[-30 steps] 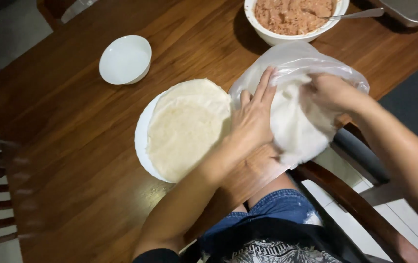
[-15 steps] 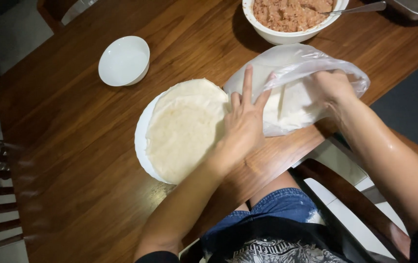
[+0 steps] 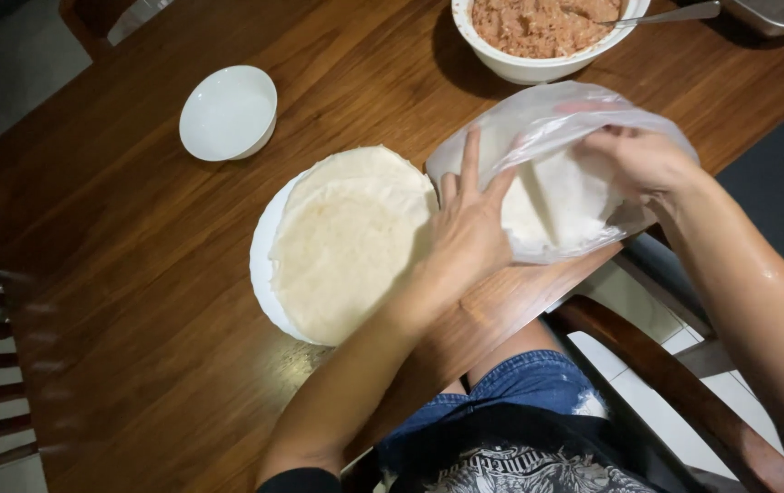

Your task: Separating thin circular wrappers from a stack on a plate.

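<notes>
A clear plastic bag (image 3: 547,114) with pale round wrappers (image 3: 561,205) inside lies at the table's near edge. My right hand (image 3: 643,160) grips the bag and the wrappers from the right. With its fingers spread, my left hand (image 3: 469,228) rests flat against the bag's left edge, its heel beside the plate. One thin round wrapper (image 3: 346,242) lies spread on a white plate (image 3: 262,274) left of the bag.
A small empty white bowl (image 3: 227,111) stands at the back left of the wooden table (image 3: 136,301). A large white bowl of minced filling (image 3: 542,27) with a metal spoon (image 3: 675,14) is at the back. A wooden chair arm (image 3: 666,374) lies below right.
The bag of wrappers has come down from a raised, bunched hold and now lies flatter on the table. My left hand has slid left to the bag's edge.
</notes>
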